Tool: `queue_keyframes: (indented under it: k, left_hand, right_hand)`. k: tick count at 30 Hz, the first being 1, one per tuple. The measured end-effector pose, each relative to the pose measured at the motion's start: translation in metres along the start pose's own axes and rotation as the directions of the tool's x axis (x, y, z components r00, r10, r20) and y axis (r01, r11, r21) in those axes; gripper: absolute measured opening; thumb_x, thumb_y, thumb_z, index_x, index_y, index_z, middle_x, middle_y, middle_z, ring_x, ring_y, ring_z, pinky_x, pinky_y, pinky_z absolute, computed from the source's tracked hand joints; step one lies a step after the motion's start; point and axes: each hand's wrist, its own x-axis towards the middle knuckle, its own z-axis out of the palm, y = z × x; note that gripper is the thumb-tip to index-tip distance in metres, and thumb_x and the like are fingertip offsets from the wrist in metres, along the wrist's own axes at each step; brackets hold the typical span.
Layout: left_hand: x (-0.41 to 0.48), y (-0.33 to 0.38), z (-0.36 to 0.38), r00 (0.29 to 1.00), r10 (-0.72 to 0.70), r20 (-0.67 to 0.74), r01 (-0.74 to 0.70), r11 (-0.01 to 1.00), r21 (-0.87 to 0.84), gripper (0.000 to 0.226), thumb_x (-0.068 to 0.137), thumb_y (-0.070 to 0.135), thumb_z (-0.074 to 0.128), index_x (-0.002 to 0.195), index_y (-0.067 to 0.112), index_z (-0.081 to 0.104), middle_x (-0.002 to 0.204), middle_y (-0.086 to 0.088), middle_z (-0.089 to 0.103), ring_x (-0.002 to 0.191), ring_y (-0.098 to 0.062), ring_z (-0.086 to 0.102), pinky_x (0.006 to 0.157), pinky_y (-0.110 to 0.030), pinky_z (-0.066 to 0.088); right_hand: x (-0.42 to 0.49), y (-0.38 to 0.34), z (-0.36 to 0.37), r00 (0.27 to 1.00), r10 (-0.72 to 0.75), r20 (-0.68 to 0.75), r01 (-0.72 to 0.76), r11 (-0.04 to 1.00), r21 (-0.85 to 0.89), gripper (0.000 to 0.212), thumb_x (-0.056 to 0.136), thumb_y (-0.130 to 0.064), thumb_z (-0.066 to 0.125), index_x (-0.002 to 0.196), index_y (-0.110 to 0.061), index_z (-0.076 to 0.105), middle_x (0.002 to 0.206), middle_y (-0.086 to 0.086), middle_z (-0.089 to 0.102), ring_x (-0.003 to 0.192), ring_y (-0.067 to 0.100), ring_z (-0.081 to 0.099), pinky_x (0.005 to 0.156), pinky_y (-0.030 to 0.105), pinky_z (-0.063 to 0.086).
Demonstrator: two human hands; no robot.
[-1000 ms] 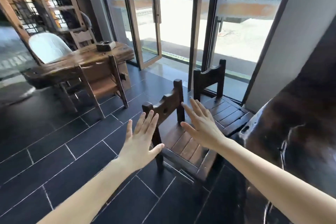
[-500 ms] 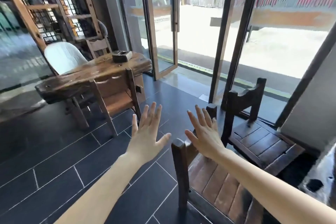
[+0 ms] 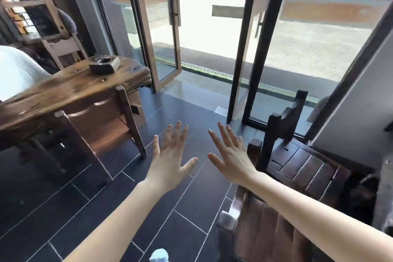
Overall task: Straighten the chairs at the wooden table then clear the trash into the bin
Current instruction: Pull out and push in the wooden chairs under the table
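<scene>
Plainly, the left hand (image 3: pixel 170 164) and right hand (image 3: pixel 231 159) hover spread and empty above the tiled floor (image 3: pixel 63 208). The near dark chair (image 3: pixel 261 232) sits under the right forearm, the far dark chair (image 3: pixel 297 155) just beyond, and a brown chair (image 3: pixel 102 121) is tucked against the wooden tabletop (image 3: pixel 63 89).

There are no words, numbers, labels or signs that can be read here. The wooden worktop (image 3: pixel 70 89) shows none, and neither does the dark block (image 3: pixel 104 65) sitting on it, the dark chair (image 3: pixel 297 166) or the glass door (image 3: pixel 163 27). The things far outside are too blurry to tell.
</scene>
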Motion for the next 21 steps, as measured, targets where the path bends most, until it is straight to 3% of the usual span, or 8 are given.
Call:
queue_keyframes:
  k: [3,10,15,18,21]
  left_hand:
    - [0.054,-0.031,0.01,0.989,0.148,0.024,-0.147,0.989,-0.019,0.086,0.075,0.07,0.013,0.144,0.033,-0.022,0.151,0.012,-0.031,0.137,-0.008,-0.032,0.108,-0.039,-0.026]
    - [0.168,-0.079,0.02,0.904,0.418,0.094,-0.405,0.905,-0.13,0.087,0.074,0.07,0.014,0.146,0.033,-0.018,0.152,0.015,-0.028,0.139,-0.007,-0.028,0.109,-0.037,-0.023]
    - [0.229,-0.071,0.033,0.819,0.552,0.154,-0.501,0.82,-0.276,0.08,0.092,0.047,0.047,0.148,0.029,-0.007,0.153,0.013,-0.018,0.144,-0.012,-0.016,0.114,-0.043,-0.011]
    - [0.236,-0.042,0.061,0.76,0.617,0.203,-0.503,0.757,-0.416,0.081,0.091,0.043,0.052,0.149,0.029,-0.004,0.158,0.007,-0.01,0.144,-0.013,-0.014,0.116,-0.044,-0.008]
    - [0.231,-0.02,0.09,0.643,0.717,0.269,-0.58,0.686,-0.44,0.083,0.091,0.046,0.052,0.15,0.029,-0.003,0.158,0.006,-0.011,0.144,-0.013,-0.016,0.116,-0.046,-0.007]
  right_hand:
    - [0.036,0.003,0.009,0.992,0.108,-0.063,-0.107,0.994,0.016,0.066,0.097,-0.047,0.038,0.15,-0.035,0.001,0.154,-0.01,-0.026,0.143,0.014,-0.025,0.114,0.049,-0.008]
    - [0.08,0.009,0.024,0.887,0.441,-0.135,-0.435,0.898,0.073,0.067,0.098,-0.048,0.035,0.15,-0.035,-0.005,0.154,-0.008,-0.029,0.141,0.014,-0.028,0.114,0.051,-0.014]
    - [0.069,0.0,0.038,0.714,0.671,-0.199,-0.656,0.741,0.145,0.066,0.097,-0.045,0.038,0.151,-0.032,0.003,0.158,-0.007,-0.02,0.143,0.013,-0.022,0.115,0.052,-0.009]
    - [0.067,-0.004,0.053,0.626,0.757,-0.187,-0.737,0.652,0.177,0.066,0.097,-0.043,0.039,0.151,-0.033,0.003,0.158,-0.008,-0.02,0.143,0.011,-0.022,0.115,0.052,-0.008]
    - [0.062,0.001,0.059,0.531,0.823,-0.205,-0.798,0.566,0.206,0.065,0.098,-0.043,0.038,0.151,-0.032,0.003,0.158,-0.008,-0.021,0.143,0.011,-0.023,0.115,0.049,-0.009]
